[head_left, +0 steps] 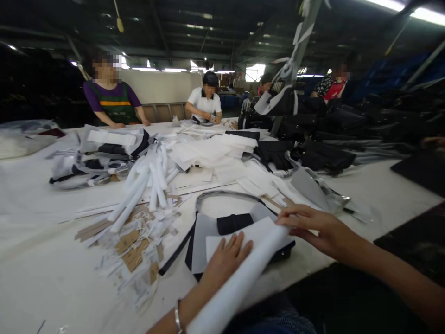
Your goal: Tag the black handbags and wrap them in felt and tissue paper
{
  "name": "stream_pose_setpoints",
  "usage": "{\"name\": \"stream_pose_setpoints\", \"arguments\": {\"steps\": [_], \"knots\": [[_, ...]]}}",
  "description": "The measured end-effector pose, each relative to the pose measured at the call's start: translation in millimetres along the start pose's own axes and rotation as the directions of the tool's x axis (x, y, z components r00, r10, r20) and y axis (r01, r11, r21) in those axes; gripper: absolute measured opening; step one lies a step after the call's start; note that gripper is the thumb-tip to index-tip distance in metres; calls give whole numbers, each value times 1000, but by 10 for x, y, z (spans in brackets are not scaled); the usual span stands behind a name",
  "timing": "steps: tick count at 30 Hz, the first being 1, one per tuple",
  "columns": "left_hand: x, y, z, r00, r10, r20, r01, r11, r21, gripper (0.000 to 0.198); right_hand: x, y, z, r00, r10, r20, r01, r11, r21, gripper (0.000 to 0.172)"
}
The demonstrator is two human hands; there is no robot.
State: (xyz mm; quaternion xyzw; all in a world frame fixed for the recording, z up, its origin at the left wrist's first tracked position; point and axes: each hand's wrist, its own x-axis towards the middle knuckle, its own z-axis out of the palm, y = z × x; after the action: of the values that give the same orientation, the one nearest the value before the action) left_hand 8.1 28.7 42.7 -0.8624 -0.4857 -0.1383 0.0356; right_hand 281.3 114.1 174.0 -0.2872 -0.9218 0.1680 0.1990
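Just in front of me lies a black handbag, with grey sheets around its body and a black wrapped piece on top. Its looped handle looks covered in clear plastic. My left hand rests flat on white sheet material over the bag, fingers stretched out. My right hand pinches the upper corner of a white, soft-looking sheet, which is folded over and slants down toward me past my left forearm. The bag's lower part is hidden under the sheet.
White tubes, brown tags and small plastic bits lie to the left. A stack of white sheets stands mid-table. Partly wrapped bags lie far left, black bags right. Two co-workers are across the table.
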Motion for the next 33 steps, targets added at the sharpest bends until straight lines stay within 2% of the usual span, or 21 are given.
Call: {"name": "stream_pose_setpoints", "arguments": {"steps": [2,3,6,8,10,12,15,17,18,21,24,26,28,31,33], "knots": [[72,-43,-115,997,23,78,-18,998,-58,51,-490,38,57,999,-6,-33,2,992,-123,38],[104,-66,-190,988,27,151,-10,994,-113,56,-694,53,132,999,-11,-48,2,983,-184,42],[177,-118,-432,951,22,309,57,968,-246,64,-1070,56,481,989,-12,-150,-40,939,-341,47],[205,-124,-550,938,24,346,82,954,-287,62,-1113,19,748,970,-20,-243,-82,912,-401,47],[214,-103,-601,935,27,354,88,948,-305,61,-1027,-26,995,943,-47,-330,-107,895,-433,44],[201,-67,-580,941,14,337,90,952,-291,69,-880,-56,1203,905,-90,-417,-115,890,-441,39],[142,-18,-431,965,-13,262,68,977,-204,82,-702,-54,1418,836,-138,-530,-110,906,-409,34],[89,-2,-281,980,-12,198,36,993,-115,83,-679,-38,1474,817,-139,-559,-101,921,-377,34],[60,4,-202,986,-4,167,15,998,-65,81,-696,-32,1469,823,-141,-550,-85,927,-364,34],[-24,19,8,996,37,82,-45,995,92,74,-775,-38,1343,863,-191,-467,27,942,-334,32],[-95,42,118,997,69,23,-73,973,220,71,-732,-37,1161,908,-258,-330,122,917,-379,39],[-124,63,128,997,72,8,-71,960,272,70,-620,7,1101,935,-253,-250,123,889,-441,44],[-125,99,99,998,69,3,-67,950,306,68,-509,85,1117,941,-254,-222,130,881,-455,44],[-45,209,18,999,43,8,-43,947,317,67,-452,204,1231,935,-252,-251,142,911,-386,40],[63,309,-20,1000,20,14,-23,957,290,59,-479,250,1314,936,-211,-282,107,933,-342,41]]}}
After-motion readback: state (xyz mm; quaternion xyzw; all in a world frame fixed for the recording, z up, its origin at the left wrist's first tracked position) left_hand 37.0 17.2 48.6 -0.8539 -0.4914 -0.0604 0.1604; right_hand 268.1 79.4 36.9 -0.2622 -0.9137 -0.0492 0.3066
